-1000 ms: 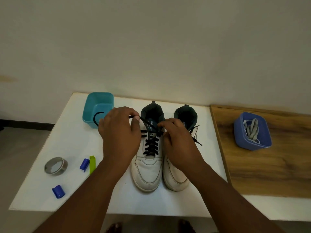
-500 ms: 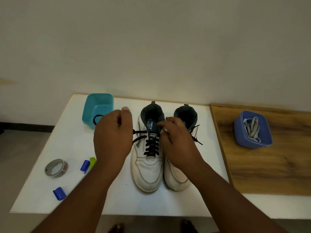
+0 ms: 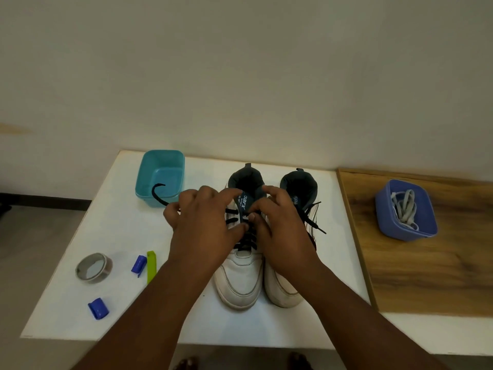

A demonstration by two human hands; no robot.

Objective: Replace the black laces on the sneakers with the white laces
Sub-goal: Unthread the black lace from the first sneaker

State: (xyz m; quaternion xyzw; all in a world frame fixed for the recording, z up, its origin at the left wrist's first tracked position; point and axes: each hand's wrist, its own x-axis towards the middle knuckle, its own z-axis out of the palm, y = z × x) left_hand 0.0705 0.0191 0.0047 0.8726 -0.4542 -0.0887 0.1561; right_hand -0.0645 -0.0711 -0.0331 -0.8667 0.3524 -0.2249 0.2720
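A: We are looking down at a white table (image 3: pixel 112 231) where two white sneakers are sitting side by side, toes toward us. Our left hand (image 3: pixel 202 228) is lying over the left sneaker (image 3: pixel 238 279), and its thumb and fingers are closing around a black lace (image 3: pixel 158 194); the free end of that lace is curling out past our knuckles toward the teal tub (image 3: pixel 160 177).

B: And our right hand (image 3: pixel 282 231) is pressing down across the gap between the shoes, its fingertips (image 3: pixel 252 216) pinching at the crossed black lacing on the left sneaker's tongue. Whether they are really gripping a strand, we cannot tell; the fingers are hiding it.

A: The right sneaker (image 3: pixel 282 292) is lying just beside it, touching it, with loose black lace ends (image 3: pixel 316 227) trailing off its outer side.

B: The white laces (image 3: pixel 404 209) are lying bundled inside the blue tub (image 3: pixel 405 231) on the wooden board (image 3: pixel 426 276), well apart from our hands.

A: On the left of the table we are seeing a roll of tape (image 3: pixel 93 268), two blue clips (image 3: pixel 139 264) (image 3: pixel 98 308) and a green strip (image 3: pixel 151 265).
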